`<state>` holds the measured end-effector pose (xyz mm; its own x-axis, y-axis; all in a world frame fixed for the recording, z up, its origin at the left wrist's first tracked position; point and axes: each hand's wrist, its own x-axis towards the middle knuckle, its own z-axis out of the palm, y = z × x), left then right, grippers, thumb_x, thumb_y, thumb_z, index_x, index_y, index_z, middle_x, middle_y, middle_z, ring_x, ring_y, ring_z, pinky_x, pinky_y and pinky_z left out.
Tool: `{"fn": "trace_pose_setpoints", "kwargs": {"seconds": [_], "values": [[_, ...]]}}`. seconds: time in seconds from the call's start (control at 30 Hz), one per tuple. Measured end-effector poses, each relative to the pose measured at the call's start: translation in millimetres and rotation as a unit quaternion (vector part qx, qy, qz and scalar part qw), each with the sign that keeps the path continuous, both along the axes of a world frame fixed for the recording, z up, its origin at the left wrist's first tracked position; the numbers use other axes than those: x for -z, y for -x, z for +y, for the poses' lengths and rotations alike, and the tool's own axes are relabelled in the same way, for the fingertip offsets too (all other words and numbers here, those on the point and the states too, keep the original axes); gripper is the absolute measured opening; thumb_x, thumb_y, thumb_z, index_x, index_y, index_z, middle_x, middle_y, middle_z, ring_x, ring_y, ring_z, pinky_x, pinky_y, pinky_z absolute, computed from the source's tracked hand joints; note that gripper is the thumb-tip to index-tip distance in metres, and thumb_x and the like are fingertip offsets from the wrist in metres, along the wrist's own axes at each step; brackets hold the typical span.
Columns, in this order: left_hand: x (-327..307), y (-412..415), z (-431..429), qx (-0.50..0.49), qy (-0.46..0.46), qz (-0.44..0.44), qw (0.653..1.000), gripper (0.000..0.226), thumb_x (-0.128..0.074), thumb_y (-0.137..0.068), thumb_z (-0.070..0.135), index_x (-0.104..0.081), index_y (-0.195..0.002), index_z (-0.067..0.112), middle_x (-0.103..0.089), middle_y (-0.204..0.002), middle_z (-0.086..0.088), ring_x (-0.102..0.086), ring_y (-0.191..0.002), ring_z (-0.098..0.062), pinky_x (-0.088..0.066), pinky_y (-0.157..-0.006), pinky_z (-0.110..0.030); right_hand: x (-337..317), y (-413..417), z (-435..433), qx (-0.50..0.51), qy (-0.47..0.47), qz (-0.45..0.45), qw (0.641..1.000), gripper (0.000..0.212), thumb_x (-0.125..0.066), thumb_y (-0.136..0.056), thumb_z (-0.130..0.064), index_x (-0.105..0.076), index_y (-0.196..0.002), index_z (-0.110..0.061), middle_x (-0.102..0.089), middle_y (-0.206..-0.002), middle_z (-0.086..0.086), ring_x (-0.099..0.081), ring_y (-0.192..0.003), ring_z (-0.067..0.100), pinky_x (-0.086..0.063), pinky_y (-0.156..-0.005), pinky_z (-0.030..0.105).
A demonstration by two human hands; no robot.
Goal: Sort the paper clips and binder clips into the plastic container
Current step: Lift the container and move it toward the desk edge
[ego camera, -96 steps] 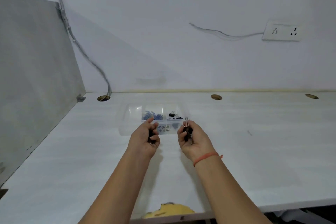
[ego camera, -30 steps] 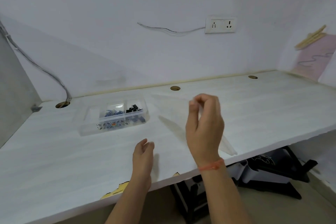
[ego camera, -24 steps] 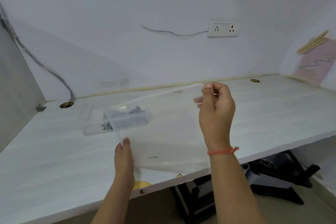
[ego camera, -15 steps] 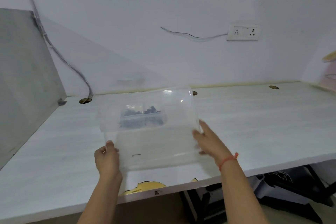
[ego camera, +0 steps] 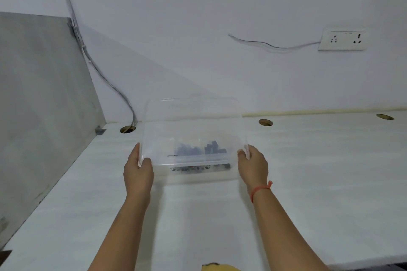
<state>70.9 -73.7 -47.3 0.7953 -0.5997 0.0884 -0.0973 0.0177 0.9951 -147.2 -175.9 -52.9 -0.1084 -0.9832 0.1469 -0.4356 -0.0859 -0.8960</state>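
while both hands hold it up, a clear plastic lid (ego camera: 193, 121) hangs tilted above the white desk (ego camera: 308, 182), its far edge raised toward the wall. the left hand (ego camera: 137, 172) grips the lid's near left corner, thumb on the upper face and the other fingers hidden beneath. the right hand (ego camera: 253, 166) closes on the near right corner in the same way, thumb lying along the rim; an orange thread bracelet (ego camera: 261, 189) circles that wrist.

behind and under the lid sits the plastic container (ego camera: 198, 168), resting on the desk between the two hands. seen through the hazy lid, a bluish heap of paper clips (ego camera: 187, 151) lies in one compartment and a darker cluster of binder clips (ego camera: 214, 149) lies in the compartment just to its right; the blur makes single pieces impossible to pick out. a dark patterned label shows along the container's front wall, below the lid's near edge.

on the wall, a white socket plate (ego camera: 342, 38) sits up at the right with a thin wire trailing off to its left. a grey cable (ego camera: 105, 79) runs down the wall into a round hole (ego camera: 127, 129) in the desk's back left corner, beside a grey side panel (ego camera: 39, 105). two more round holes sit along the back edge to the right. something yellow (ego camera: 220, 267) pokes up at the bottom of the view, at the desk's near edge.
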Motion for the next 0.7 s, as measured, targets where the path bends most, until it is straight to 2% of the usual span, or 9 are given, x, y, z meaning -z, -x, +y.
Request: {"fn": "trace_pose_setpoints", "kwargs": {"seconds": [0.1,0.2,0.3,0.47,0.6,0.7], "values": [[-2.5,-18.5,-27.6,0.005,-0.031,0.011,0.999,0.054,-0.038,-0.089,0.006,-0.044,-0.14,0.023,-0.052,-0.134,0.007,-0.052,-0.118,-0.019,-0.043,-0.099,-0.034,3.6,-23.7,-27.7,0.001,-0.011,-0.029,1.0,0.029,-0.048,-0.093,-0.025,-0.063,-0.105,-0.003,-0.063,-0.099,0.01,-0.058,-0.097,0.025,-0.046,-0.089,0.033],[7.0,-32.3,-48.5,0.02,-0.067,0.006,0.998,0.052,-0.034,-0.089,0.008,-0.048,-0.137,0.022,-0.055,-0.134,0.003,-0.053,-0.118,-0.023,-0.044,-0.101,-0.039,8.0,-35.2,-46.0,0.02,-0.02,-0.037,0.999,0.021,-0.047,-0.094,-0.019,-0.06,-0.085,-0.005,-0.059,-0.084,0.005,-0.055,-0.082,0.024,-0.042,-0.074,0.028],[14.6,-38.1,-55.9,0.0,-0.071,-0.01,0.997,0.052,-0.033,-0.085,0.004,-0.055,-0.13,0.018,-0.061,-0.124,-0.003,-0.057,-0.109,-0.027,-0.047,-0.088,-0.035,13.7,-40.0,-53.8,0.038,-0.015,-0.039,0.998,0.022,-0.047,-0.092,-0.016,-0.055,-0.073,-0.006,-0.055,-0.07,0.005,-0.051,-0.071,0.024,-0.039,-0.065,0.028],[16.1,-27.8,-42.3,-0.02,-0.058,-0.03,0.998,0.051,-0.033,-0.082,-0.002,-0.061,-0.12,0.017,-0.063,-0.108,-0.001,-0.057,-0.094,-0.025,-0.043,-0.076,-0.03,20.5,-39.7,-40.7,0.056,-0.01,-0.075,0.996,0.018,-0.049,-0.091,-0.014,-0.063,-0.084,-0.006,-0.062,-0.081,0.006,-0.055,-0.077,0.024,-0.043,-0.07,0.028],[16.4,-14.3,-16.9,-0.014,-0.055,-0.031,0.998,0.05,-0.034,-0.079,-0.003,-0.064,-0.114,0.018,-0.066,-0.101,-0.001,-0.057,-0.088,-0.025,-0.043,-0.073,-0.029,19.0,-26.6,-14.2,0.071,-0.006,-0.098,0.993,0.016,-0.049,-0.09,-0.011,-0.063,-0.082,-0.006,-0.059,-0.077,0.004,-0.053,-0.074,0.024,-0.041,-0.068,0.027],[18.9,0.7,10.2,-0.018,-0.055,-0.035,0.998,0.043,-0.033,-0.07,0.002,-0.066,-0.093,0.017,-0.065,-0.085,-0.006,-0.053,-0.074,-0.027,-0.04,-0.064,-0.03,21.7,-11.4,13.4,0.076,0.012,-0.087,0.993,0.015,-0.049,-0.087,-0.007,-0.061,-0.078,-0.003,-0.056,-0.071,0.003,-0.05,-0.07,0.023,-0.038,-0.06,0.024]]}}
